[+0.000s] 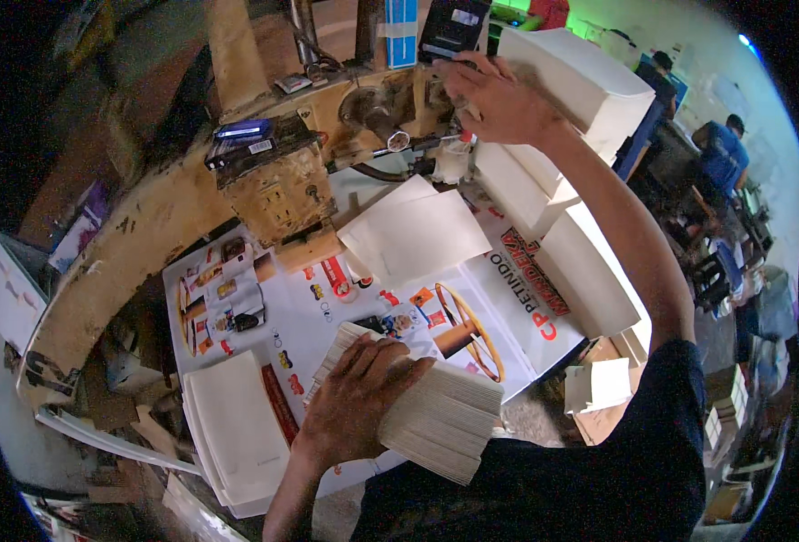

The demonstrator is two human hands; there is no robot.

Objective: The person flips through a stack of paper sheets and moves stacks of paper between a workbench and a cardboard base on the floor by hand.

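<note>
Gripping a thick wad of paper [444, 420] close to our body, our left hand [352, 384] spreads its fingers over the top, and the layered edges fan toward us. Just to its left, a neat stack of blank white sheets [237, 443] lies on a large printed sheet [291, 316] with colourful pictures. To the right, a folded white piece [598, 386] sits on brown cardboard [595, 426]. Past the wad, a few loose white sheets [422, 237] overlap at a slant, beside a worn, cream-coloured machine [277, 190] with a blue item [244, 129] on top. Farther off, our right hand [503, 101] reaches out, fingers bent, in front of a tall white stack [580, 77] and near a black case [453, 32]; we cannot tell whether it holds anything. Beyond, in the right background, a person in blue [724, 154] leans forward.
</note>
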